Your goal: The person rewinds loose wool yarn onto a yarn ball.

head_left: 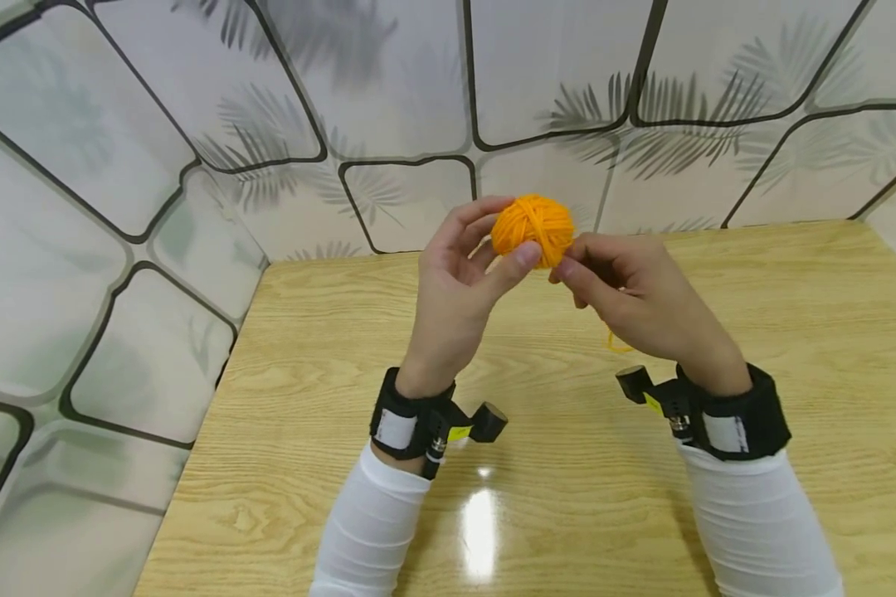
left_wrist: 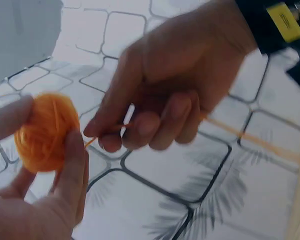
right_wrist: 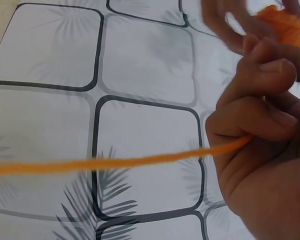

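Note:
My left hand (head_left: 459, 278) holds a small orange ball of yarn (head_left: 535, 228) between thumb and fingers, raised above the table's far part. Close at its right side, my right hand (head_left: 630, 286) pinches the yarn strand (left_wrist: 91, 141) between thumb and forefinger. In the left wrist view a short length of strand runs from the ball to those fingertips. The strand passes through the curled fingers of the right hand and comes out behind it, crossing the right wrist view as a long orange line (right_wrist: 140, 161). Below the right hand a bit of loose yarn (head_left: 618, 343) hangs in the head view.
A light wood-grain table (head_left: 306, 431) lies under both hands. Behind it and on the left stand pale walls (head_left: 411, 83) with dark line patterns and leaf prints. Both wrists wear black straps (head_left: 747, 419) with small camera mounts.

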A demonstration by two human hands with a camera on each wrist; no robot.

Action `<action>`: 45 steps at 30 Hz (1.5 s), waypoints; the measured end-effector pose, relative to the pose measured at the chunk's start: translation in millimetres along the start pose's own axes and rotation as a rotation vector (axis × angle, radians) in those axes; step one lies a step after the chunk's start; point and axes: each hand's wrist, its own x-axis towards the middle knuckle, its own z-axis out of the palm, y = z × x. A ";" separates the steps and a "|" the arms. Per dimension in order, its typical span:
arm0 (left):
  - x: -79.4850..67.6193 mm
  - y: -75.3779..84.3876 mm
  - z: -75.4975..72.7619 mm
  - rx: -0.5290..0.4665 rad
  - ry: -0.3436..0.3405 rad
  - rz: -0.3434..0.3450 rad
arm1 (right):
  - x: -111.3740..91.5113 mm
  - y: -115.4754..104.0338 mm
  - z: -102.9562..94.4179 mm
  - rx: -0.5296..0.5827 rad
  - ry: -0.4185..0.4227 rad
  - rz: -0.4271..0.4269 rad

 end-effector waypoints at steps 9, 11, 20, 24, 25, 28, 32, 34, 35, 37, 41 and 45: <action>1.2 -1.1 -6.5 0.445 -0.033 0.096 | -3.5 -7.4 -5.3 -0.072 -0.043 -0.053; 0.7 -1.3 -9.5 0.491 -0.099 0.065 | -4.1 -7.8 -7.6 -0.085 -0.029 -0.057; -2.1 19.8 -5.9 0.204 -0.464 -0.116 | -5.1 -9.6 -12.5 -0.045 0.073 -0.025; -3.0 18.2 -6.4 -0.012 -0.544 -0.142 | -1.4 -6.6 -8.7 0.083 0.134 -0.074; -3.2 17.0 -6.5 -0.041 -0.545 -0.146 | -0.3 -5.6 -7.3 0.117 0.145 -0.088; -3.8 11.5 -5.2 -0.093 -0.498 -0.142 | 2.3 -3.3 -3.0 0.192 0.193 -0.095; -4.5 3.1 -1.1 -0.131 -0.370 -0.083 | 4.5 -1.6 1.2 0.234 0.268 -0.060; -4.4 0.0 2.3 -0.140 -0.304 -0.031 | 4.9 -0.7 2.8 0.257 0.283 -0.057; -4.3 -1.1 4.2 -0.129 -0.269 0.000 | 5.1 0.0 3.4 0.258 0.283 -0.061; -3.5 -3.0 7.9 -0.094 -0.196 0.072 | 4.9 1.4 4.3 0.237 0.270 -0.069; -2.4 -6.3 12.9 0.037 -0.029 0.216 | 2.7 1.9 6.1 0.087 0.181 -0.042; -1.7 -10.3 13.2 0.144 0.112 0.289 | -0.1 -1.1 9.5 -0.041 0.041 -0.002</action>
